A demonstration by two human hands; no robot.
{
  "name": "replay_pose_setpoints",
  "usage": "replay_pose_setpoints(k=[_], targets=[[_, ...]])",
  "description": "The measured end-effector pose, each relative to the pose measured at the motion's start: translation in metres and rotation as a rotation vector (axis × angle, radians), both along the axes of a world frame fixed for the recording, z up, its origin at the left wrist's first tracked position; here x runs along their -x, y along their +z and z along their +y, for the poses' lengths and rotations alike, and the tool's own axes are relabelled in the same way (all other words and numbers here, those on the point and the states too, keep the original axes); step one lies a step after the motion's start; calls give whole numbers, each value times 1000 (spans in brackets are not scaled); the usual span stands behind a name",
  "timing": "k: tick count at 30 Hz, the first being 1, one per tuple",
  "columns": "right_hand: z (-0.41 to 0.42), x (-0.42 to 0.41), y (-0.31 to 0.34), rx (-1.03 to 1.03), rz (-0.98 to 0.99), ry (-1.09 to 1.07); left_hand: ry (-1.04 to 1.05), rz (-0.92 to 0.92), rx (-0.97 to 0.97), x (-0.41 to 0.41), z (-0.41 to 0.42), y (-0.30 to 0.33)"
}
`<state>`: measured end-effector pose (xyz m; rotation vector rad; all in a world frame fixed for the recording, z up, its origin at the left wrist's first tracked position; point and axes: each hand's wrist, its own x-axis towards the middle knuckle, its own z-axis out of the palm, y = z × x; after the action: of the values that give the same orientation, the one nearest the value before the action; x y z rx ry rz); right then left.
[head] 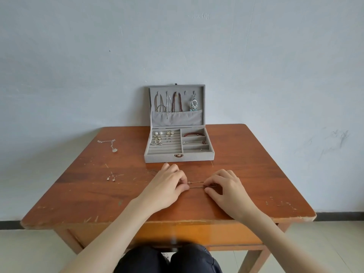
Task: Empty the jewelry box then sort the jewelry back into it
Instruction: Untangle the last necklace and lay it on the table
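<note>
Setting: wooden table (246, 164) against a pale wall
Fingers: left hand (167, 186) and right hand (226, 188) each pinch one end of a thin chain (197, 185); it stretches between their fingertips, low over the tabletop
Box: jewelry box (178, 154) open just beyond the hands; necklaces hang in its lid
Outliers: stud earrings (110, 178) and pendant necklace (110, 144) lie far left
</note>
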<state>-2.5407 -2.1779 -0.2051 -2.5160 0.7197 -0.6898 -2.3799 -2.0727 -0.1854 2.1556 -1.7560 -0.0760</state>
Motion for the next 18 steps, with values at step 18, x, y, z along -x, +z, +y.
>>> replay_pose_setpoints(k=[18], targets=[[-2,4,10,-321,-90,10,77,827,71,19,-8,23]])
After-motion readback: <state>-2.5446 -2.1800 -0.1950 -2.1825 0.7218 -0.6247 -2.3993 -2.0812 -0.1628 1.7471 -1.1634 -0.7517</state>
